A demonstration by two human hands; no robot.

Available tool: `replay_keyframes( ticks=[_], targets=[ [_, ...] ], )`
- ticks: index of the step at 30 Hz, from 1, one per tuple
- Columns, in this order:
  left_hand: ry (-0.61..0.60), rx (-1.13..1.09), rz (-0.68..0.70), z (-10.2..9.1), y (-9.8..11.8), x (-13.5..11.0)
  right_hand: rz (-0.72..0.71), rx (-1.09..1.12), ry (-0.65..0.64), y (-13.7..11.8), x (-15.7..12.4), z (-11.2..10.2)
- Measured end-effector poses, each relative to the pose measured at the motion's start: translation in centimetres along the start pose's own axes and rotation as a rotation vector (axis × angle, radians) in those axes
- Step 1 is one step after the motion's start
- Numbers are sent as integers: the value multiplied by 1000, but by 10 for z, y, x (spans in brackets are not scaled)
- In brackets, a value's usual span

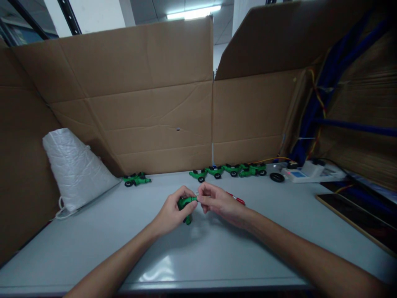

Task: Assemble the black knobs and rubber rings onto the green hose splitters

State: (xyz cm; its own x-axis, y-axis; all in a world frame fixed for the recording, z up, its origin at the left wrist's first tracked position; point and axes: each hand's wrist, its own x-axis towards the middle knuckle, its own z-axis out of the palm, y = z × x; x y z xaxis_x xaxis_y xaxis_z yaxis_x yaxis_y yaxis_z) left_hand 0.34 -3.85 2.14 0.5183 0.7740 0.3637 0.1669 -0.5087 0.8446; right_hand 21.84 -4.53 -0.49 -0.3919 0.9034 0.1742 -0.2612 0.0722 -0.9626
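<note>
My left hand [173, 209] is closed round a green toy vehicle part [187, 200], held just above the table in the middle. Part of the toy pokes out below the fingers, and the rest of it is hidden by the hand. At the toy's right end my right hand [218, 203] pinches with thumb and fingertips; whatever is between them is too small to make out. Just behind the right hand shows a red, pen-like tool [237, 198], its near part covered by the hand.
Several green toy vehicles with black wheels [233, 170] line the table's back edge, and another green toy [136, 180] stands at the left. A silvery bag [77, 169] leans against the cardboard wall [149, 124]. A black ring [277, 177], power strip [313, 171] and dark panel [356, 217] are at right.
</note>
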Motion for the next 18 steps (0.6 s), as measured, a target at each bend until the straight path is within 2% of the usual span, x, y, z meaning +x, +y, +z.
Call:
replay_keyframes(
  ticks=[11, 18],
  targets=[
    [-34, -101, -65, 1, -13, 3, 41, 40, -26, 0, 0, 0],
    [-11, -101, -70, 1, -16, 4, 1, -7, -23, 1, 0, -2]
  ],
)
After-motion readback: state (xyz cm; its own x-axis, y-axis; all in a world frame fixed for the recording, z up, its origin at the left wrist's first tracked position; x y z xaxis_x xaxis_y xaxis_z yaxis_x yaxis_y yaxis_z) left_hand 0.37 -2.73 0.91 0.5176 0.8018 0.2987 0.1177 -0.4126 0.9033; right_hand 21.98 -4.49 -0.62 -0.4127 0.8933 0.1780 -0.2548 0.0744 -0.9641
